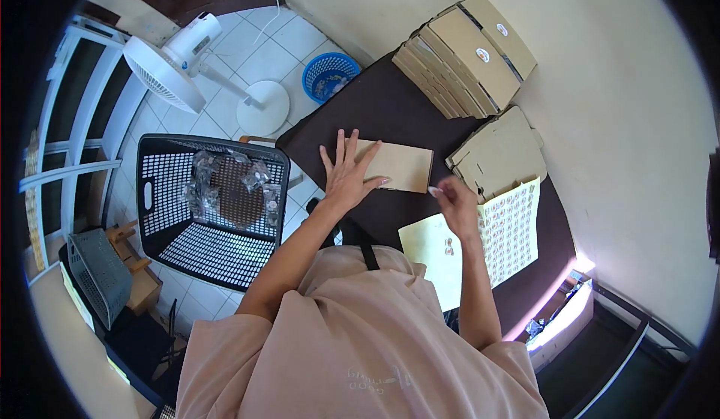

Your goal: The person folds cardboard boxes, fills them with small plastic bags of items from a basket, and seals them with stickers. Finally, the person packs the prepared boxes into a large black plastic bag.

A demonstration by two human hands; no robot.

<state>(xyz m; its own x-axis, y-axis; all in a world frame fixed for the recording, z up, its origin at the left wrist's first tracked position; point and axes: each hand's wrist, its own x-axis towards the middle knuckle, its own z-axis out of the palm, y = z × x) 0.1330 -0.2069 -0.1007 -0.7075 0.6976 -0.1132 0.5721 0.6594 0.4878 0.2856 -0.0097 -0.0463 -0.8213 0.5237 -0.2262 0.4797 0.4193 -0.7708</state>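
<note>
1. Flat cardboard box (397, 165) lies on the dark table (375, 108), roughly mid-table, with its long side running left to right.
2. Left hand (345, 173) is down on the box's left end, fingers spread wide, palm flat, pressing on the cardboard.
3. Right hand (456, 200) hovers just right of the box, off its near right corner, fingertips drawn together as if pinching something small; what sits between them is too small to tell.
4. Under that right hand lies a yellow backing sheet (429, 250), mostly bare, with a couple of stickers on it.
5. Beside it to the right is a sticker sheet (514, 228), covered in rows of small round stickers.
6. Farther back on the right, a pile of unfolded box blanks (499, 153) rests touching the sticker sheet's far edge.
7. At the far end of the table stands a stack of closed boxes (469, 55), each showing a round sticker on the lid.
8. Off the table on the left, a black crate (210, 209) holds small clear bags.
9. Beyond it on the tiled floor: a white fan (187, 59) and a blue basket (330, 75).
</note>
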